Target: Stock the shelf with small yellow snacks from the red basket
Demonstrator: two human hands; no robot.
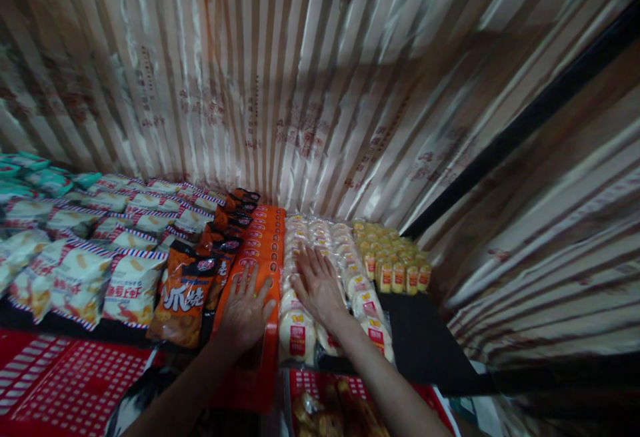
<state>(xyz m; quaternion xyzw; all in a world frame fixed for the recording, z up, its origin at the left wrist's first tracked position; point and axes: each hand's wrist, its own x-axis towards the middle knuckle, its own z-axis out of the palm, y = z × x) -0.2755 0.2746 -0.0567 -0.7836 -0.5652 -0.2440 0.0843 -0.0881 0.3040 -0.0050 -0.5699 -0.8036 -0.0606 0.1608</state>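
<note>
My left hand (245, 310) lies flat with fingers spread on a column of orange packets (257, 244); a ring shows on one finger. Beside it, my right hand (319, 287) rests open, palm down, over rows of round pale cakes in clear wrappers (297, 334) with red and white labels. Neither hand grips anything. Left of my left hand stand orange and black snack bags (183, 297) with white lettering. To the right of the pale cakes sit small yellow wrapped cakes (397, 274).
White snack bags (130, 287) with striped edges fill the shelf's left, with green packets (45, 177) behind. Below the black shelf (425, 337) are a red basket (75, 377) and another holding brown wrapped items (325, 417). Printed pleated sheeting (260, 90) and a dark bar (525, 117) stand behind.
</note>
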